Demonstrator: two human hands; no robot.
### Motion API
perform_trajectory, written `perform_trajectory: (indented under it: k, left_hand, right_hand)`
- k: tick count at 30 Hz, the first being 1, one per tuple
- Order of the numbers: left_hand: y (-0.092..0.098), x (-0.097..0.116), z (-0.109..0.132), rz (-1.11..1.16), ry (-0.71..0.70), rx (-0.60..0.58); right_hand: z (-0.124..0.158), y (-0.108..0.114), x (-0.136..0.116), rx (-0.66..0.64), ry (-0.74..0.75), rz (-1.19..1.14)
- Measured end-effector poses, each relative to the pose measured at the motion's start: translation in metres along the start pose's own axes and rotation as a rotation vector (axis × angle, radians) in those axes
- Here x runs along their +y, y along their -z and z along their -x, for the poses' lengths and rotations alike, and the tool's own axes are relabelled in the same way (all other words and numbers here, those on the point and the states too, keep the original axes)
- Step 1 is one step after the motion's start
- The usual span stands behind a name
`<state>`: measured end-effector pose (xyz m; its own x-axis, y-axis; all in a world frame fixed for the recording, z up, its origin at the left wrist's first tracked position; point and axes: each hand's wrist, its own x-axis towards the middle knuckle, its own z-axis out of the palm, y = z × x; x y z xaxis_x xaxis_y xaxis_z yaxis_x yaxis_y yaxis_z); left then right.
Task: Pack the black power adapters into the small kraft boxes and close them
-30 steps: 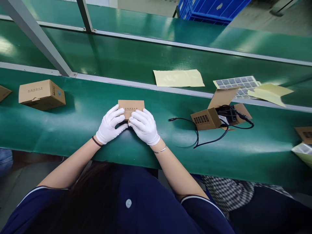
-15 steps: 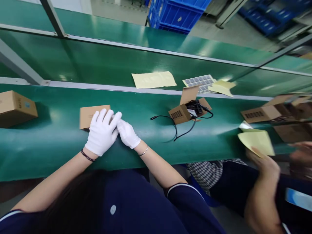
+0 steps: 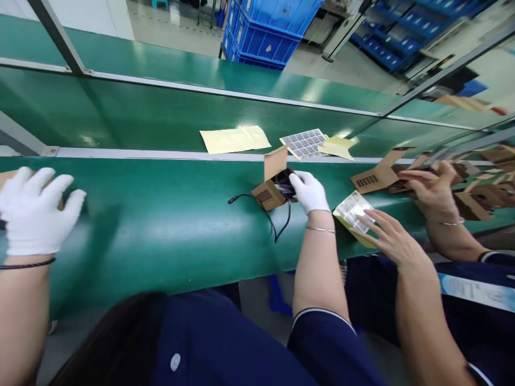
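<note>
My left hand (image 3: 34, 212), in a white glove, lies flat with fingers spread on a closed brown carton (image 3: 6, 177) at the far left of the green belt (image 3: 161, 214); the carton is almost wholly hidden under it. My right hand (image 3: 309, 191), also gloved, reaches into an open small carton (image 3: 269, 194) with its flap up, fingers curled on the black cable bundle (image 3: 284, 182) inside. A loose length of black cable (image 3: 257, 206) trails out of the carton onto the belt.
A co-worker's bare hands (image 3: 386, 233) to my right hold a label sheet (image 3: 352, 209) and touch more open cartons (image 3: 374, 177). Yellow backing sheets (image 3: 235, 139) and a sticker sheet (image 3: 303, 142) lie on the back strip. Blue crates (image 3: 269, 27) stand behind.
My view swung right. My right hand left the closed carton and reached over to the open carton with the cable. My left hand stayed spread on the closed carton, which has moved left.
</note>
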<state>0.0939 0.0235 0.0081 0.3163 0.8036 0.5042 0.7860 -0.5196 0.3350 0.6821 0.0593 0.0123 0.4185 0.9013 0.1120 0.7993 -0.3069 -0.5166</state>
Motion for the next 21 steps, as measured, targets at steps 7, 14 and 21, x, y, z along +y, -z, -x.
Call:
perform_trajectory:
  k: [7,14,21]
  left_hand:
    - [-0.078,0.162,-0.016,0.149,-0.187,-0.076]
    - [-0.057,0.130,-0.014,0.080,-0.076,-0.246]
    - [-0.020,0.115,-0.023,-0.147,-0.154,-0.486]
  right_hand:
    - [0.105,-0.070,-0.095,-0.159,0.420,0.124]
    - [0.150,-0.085,-0.137,-0.229,0.689,0.024]
    - [0.157,-0.093,-0.161,-0.131,0.899,0.002]
